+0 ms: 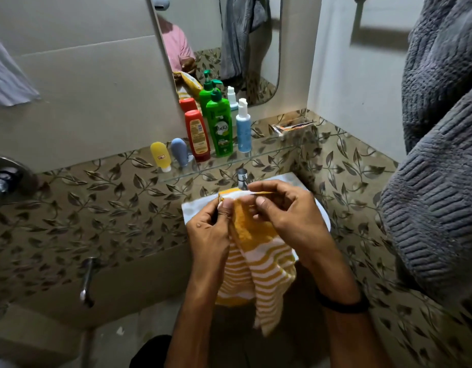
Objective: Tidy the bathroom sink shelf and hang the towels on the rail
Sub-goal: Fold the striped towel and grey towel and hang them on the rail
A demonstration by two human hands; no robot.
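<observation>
Dim, warm indoor light with a strong wide-angle bend at the edges.

The white wall (pixel 362 75) at upper right is brightest and carries a soft, dark shadow; the floor below the sink (pixel 319 211) sinks into gloom. The mirror's (pixel 216 35) edge and the tile lines curve outward. The grey towel (pixel 442 155) and the tap (pixel 1 181) at the borders look smeared, while the bottles (pixel 219 128) stay fairly sharp.
</observation>
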